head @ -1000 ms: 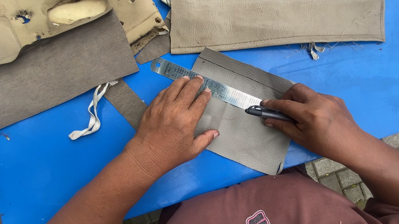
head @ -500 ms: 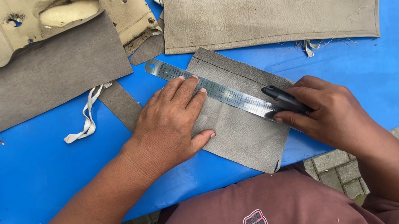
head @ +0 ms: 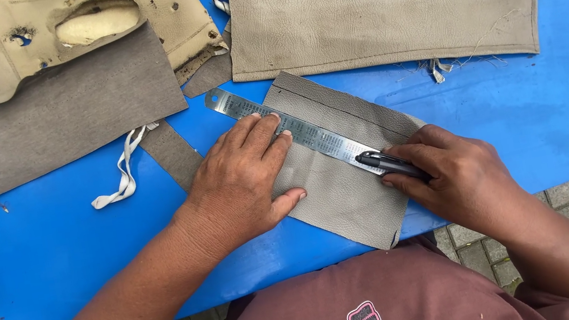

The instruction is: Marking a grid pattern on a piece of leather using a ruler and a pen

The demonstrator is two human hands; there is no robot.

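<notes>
A small grey-beige leather piece lies tilted on the blue table near its front edge. A steel ruler runs diagonally across it. My left hand lies flat, fingers pressing the ruler and the leather down. My right hand grips a black pen whose tip touches the leather at the ruler's lower right end.
A long beige leather strip lies behind the work. At the back left sit a grey leather panel and a worn, torn beige cover. A white strap and a narrow grey strip lie left of my hand. Paving shows beyond the table edge.
My right hand with the pen has slid along the ruler's edge, ending near its lower right end. My left hand stays pressed on the ruler.
</notes>
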